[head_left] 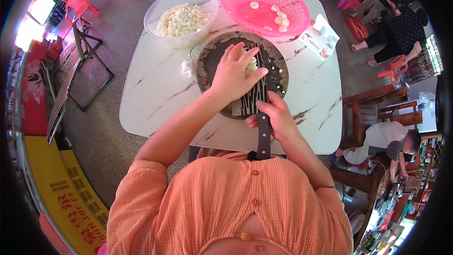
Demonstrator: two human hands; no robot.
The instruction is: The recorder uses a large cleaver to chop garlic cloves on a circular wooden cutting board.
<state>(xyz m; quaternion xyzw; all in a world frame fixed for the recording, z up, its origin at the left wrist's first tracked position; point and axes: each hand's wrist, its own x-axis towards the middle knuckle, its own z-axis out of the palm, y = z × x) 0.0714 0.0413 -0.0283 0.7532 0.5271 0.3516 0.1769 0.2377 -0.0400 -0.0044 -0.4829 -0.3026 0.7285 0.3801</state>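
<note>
A kitchen cleaver (pixel 250 99) with a black-striped blade and a dark riveted handle lies over a round dark chopping board (pixel 212 73). My right hand (pixel 276 113) is closed round it where blade meets handle, and the handle points back toward me. My left hand (pixel 234 73) rests over the blade's left side, fingers stretched and thumb apart. Between its thumb and fingers shows a heap of chopped white food (pixel 251 67), partly hidden by the hand. Small white bits are scattered on the board's right side.
A clear bowl (pixel 150 16) of chopped white pieces (pixel 184 20) stands at the far left of the marble-patterned table (pixel 146 89). A pink basket (pixel 236 2) with several round white pieces stands behind the board, beside a white box (pixel 320 38). Other people are at the right.
</note>
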